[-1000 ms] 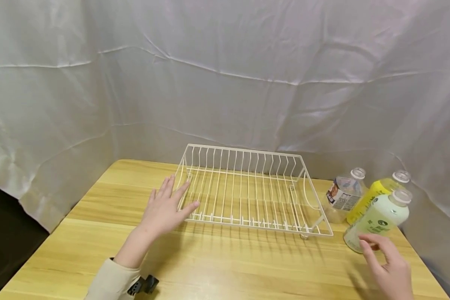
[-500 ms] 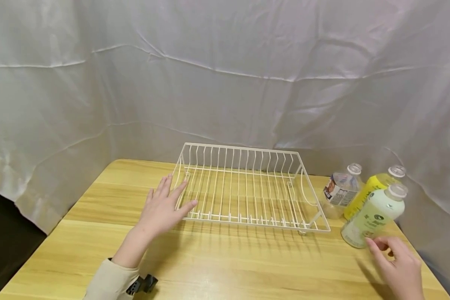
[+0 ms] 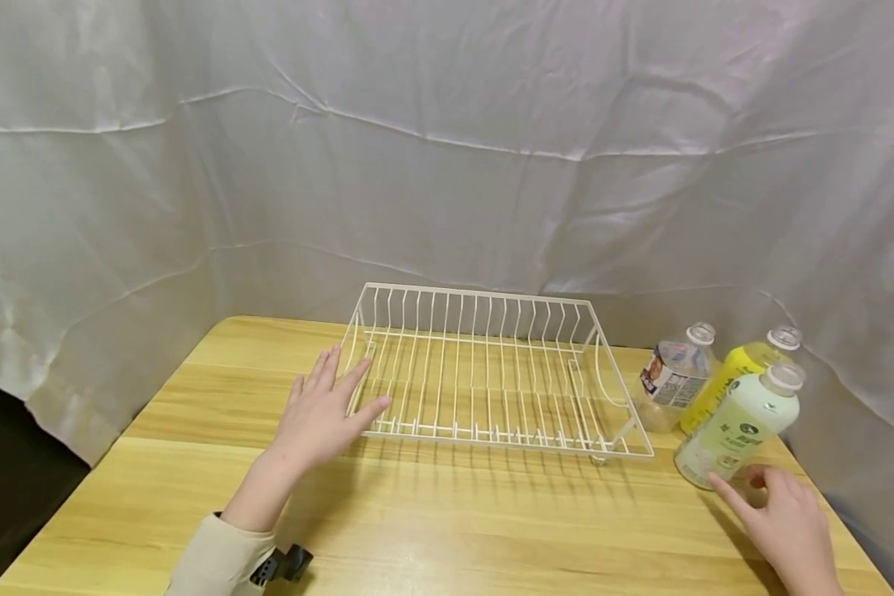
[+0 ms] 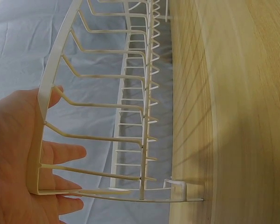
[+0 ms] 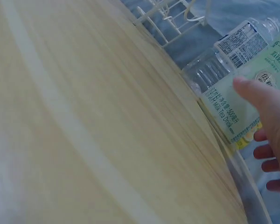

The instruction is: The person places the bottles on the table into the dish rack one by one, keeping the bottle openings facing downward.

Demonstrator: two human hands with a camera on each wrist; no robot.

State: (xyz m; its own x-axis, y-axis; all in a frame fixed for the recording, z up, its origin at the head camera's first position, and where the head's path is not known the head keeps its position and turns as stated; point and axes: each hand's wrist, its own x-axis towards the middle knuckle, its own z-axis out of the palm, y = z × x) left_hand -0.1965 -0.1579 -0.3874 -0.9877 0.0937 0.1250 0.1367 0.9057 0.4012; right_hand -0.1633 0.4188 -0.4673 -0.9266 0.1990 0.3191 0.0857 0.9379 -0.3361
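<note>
A white wire dish rack point(image 3: 477, 294) stands on the wooden table. Spread fingers of my left hand point(image 3: 320, 418) lie at its left end; in the left wrist view the palm is against the rack's rim point(image 4: 46, 88), fingers extended beyond the wires. To the right, a pale green milk tea bottle point(image 3: 741, 426) stands upright. My right hand point(image 3: 785, 521) is just in front of it, thumb and fingers apart, holding nothing. In the right wrist view the thumb overlaps the bottle's label point(image 5: 224, 105); whether it touches cannot be told.
Behind the green bottle stand a yellow-labelled bottle point(image 3: 737, 364) and a clear plastic bottle point(image 3: 674, 382), both close to the rack's right end. A grey curtain point(image 3: 447, 207) hangs behind the table point(image 3: 417, 521). A black device point(image 3: 286, 565) is at the left wrist.
My right hand shifts slightly and its thumb and fingers spread wider near the green bottle. The left hand stays at the rack. The head view drifts a little.
</note>
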